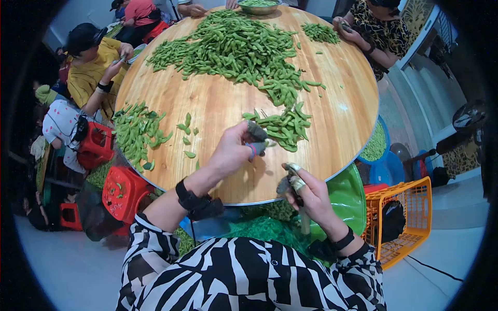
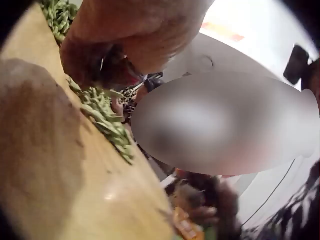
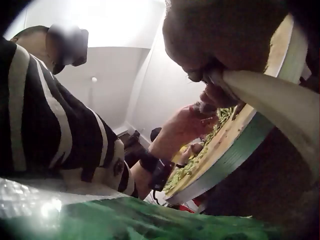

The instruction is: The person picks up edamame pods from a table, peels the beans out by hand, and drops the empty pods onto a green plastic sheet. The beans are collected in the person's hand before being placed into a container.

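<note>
My left hand [image 1: 232, 151] is over the near part of the round wooden table [image 1: 207, 111], beside a small heap of green soybean pods [image 1: 284, 126]. Dark grey covers wrap its thumb and fingertips, and a small pale green pod [image 1: 270, 143] shows at their pinch. At the table's front edge my right hand [image 1: 313, 199], its fingers curled and partly covered, grips a long pale strip-like piece [image 1: 305, 224]. That pale piece [image 3: 272, 95] runs out from under the fingers in the right wrist view; I cannot tell what it is.
A large pod heap [image 1: 236, 46] covers the table's far side, with another pile [image 1: 136, 129] at left. Other people sit around it. Red stools [image 1: 124, 192] stand at left. Blue tubs [image 1: 374, 142], a green basin [image 1: 345, 199] and an orange basket [image 1: 402, 220] are at right.
</note>
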Demonstrator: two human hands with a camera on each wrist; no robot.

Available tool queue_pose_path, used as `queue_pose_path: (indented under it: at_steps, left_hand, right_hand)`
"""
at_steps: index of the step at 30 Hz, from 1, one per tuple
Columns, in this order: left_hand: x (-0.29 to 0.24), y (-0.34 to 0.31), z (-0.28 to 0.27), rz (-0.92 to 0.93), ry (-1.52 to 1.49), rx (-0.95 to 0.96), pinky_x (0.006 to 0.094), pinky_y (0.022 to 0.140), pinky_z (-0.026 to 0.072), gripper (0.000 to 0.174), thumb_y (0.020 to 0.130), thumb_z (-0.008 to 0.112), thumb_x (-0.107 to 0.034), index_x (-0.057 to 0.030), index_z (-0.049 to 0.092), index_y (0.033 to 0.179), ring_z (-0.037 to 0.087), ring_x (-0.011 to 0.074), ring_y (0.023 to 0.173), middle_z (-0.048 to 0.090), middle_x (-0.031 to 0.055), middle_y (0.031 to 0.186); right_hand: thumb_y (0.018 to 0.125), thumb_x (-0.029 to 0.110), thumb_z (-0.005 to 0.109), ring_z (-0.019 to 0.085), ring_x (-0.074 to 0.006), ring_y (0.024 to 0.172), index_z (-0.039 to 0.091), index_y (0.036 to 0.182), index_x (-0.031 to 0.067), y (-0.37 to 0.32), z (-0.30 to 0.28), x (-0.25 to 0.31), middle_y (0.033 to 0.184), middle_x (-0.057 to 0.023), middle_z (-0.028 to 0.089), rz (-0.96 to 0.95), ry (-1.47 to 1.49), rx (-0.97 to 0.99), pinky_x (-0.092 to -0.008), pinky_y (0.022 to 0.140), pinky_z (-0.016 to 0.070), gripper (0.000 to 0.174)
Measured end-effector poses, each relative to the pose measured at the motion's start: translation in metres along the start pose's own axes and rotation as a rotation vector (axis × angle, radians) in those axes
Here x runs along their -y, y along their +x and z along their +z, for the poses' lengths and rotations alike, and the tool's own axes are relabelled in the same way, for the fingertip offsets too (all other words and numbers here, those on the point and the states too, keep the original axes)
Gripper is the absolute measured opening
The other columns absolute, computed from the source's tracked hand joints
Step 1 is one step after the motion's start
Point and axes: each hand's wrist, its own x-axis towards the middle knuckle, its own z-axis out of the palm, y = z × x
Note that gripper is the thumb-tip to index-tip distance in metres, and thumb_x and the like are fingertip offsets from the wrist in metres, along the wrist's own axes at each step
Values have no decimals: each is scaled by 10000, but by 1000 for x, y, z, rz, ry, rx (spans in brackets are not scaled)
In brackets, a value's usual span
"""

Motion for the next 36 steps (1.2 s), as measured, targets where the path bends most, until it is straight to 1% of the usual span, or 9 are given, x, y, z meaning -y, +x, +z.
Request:
queue_pose_path:
  at_steps: [3,6,9,11,14,22,30,33,36]
  left_hand:
    - [8,-2,14,2,-126,50,231,585,486,195,818,631,27,-32,582,997,604,103,726,635,35,877]
    - [14,1,14,-44,-4,-11,232,605,489,205,812,642,23,-27,583,1002,600,94,752,632,31,886]
    - [19,-1,14,104,197,-133,240,646,501,209,815,636,30,-24,584,1009,597,92,788,630,30,902]
    - [13,-8,19,77,-175,4,245,705,509,205,824,642,25,-24,585,1014,596,96,840,631,34,929]
    - [7,-22,31,-46,-338,126,255,751,514,234,831,649,18,-25,570,1046,599,104,882,628,37,974]
    - [9,-29,49,42,-368,59,242,768,503,262,828,577,101,-13,523,1058,600,94,874,631,52,974]
    - [18,-31,49,44,-321,42,240,753,493,245,846,566,90,-24,507,1054,590,87,877,636,51,957]
    - [17,-34,50,38,-355,62,278,824,514,329,835,630,47,-23,480,1119,594,125,959,602,49,1026]
    - [10,-36,53,62,-371,55,260,801,488,242,860,553,84,-20,469,1061,586,102,909,626,72,987]
  right_hand:
    - [963,102,348,438,-51,519,452,1333,14,8,3,-3,674,-4,525,-54,26,-26,-193,481,368,395]
    - [979,125,363,440,-46,512,458,1327,16,12,2,-11,663,-2,528,-42,43,-20,-188,474,367,377]
    - [987,143,373,443,-45,508,457,1326,18,13,2,-13,652,-1,529,-27,56,-22,-187,467,364,370]
    - [990,149,375,444,-45,506,453,1327,18,14,4,-12,648,0,529,-20,56,-26,-187,464,363,369]
    - [997,159,373,443,-46,503,435,1340,27,14,5,-9,645,1,530,-59,94,-27,-184,463,363,373]
    - [1006,185,370,470,-49,520,385,1390,20,7,2,-14,747,-45,572,-89,107,-24,-172,449,367,419]
    - [1001,192,375,444,-45,518,377,1412,62,4,1,-17,652,-2,519,-106,34,-16,-180,461,364,431]
    - [998,190,377,438,-44,512,390,1405,58,1,2,-11,649,-2,520,-93,26,-9,-180,457,357,428]
    - [991,172,391,428,-42,507,425,1382,47,2,1,-14,653,5,516,-110,24,-23,-182,454,347,412]
